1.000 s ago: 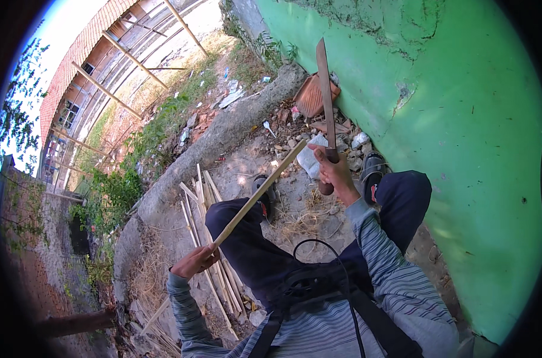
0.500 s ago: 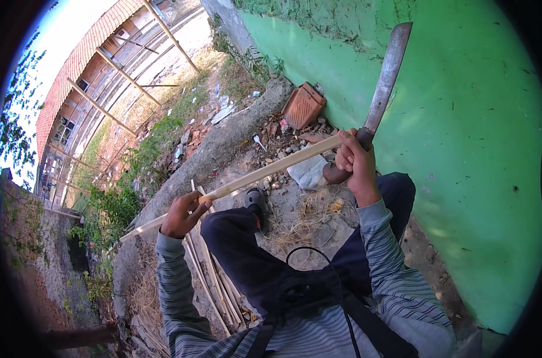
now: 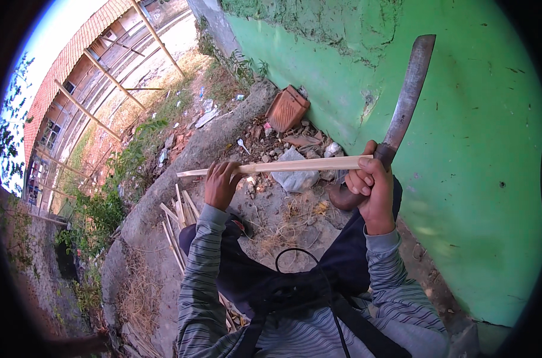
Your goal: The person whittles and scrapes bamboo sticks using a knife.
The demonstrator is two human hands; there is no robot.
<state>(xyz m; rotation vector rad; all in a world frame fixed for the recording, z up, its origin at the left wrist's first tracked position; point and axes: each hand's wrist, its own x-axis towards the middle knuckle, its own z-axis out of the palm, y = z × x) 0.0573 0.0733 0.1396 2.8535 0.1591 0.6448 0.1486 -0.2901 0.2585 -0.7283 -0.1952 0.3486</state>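
Setting: green wall (image 3: 479,149), rising beyond and to the right of the right hand (image 3: 375,192); bare dirt ground (image 3: 260,206), lying below both sets of fingers

Item, strip: from my distant post I am seeing one pale wooden strip (image 3: 300,164) spanning the gap between the hands, its left tip projecting just past the left fingers, its other end meeting the right thumb

Item, left hand (image 3: 221,186): fingers resting bent over the strip near that tip, thumb beneath, little gap showing

Item, right hand: fingers curling firmly around the handle of the machete (image 3: 409,98), thumb pressing the strip's end beside it; blade slanting up and away above the knuckles

Item, loose strips (image 3: 181,210): lying below and left of the left fingers

Item, crumpled white bag (image 3: 295,179): lying between the hands, behind the strip

Handling notes: I am judging a straight, lightly held strip best, since its edges could be splintering into skin; I am favouring a firm handle wrap, the edge facing away from the thumb, left fingers sitting well apart from the metal
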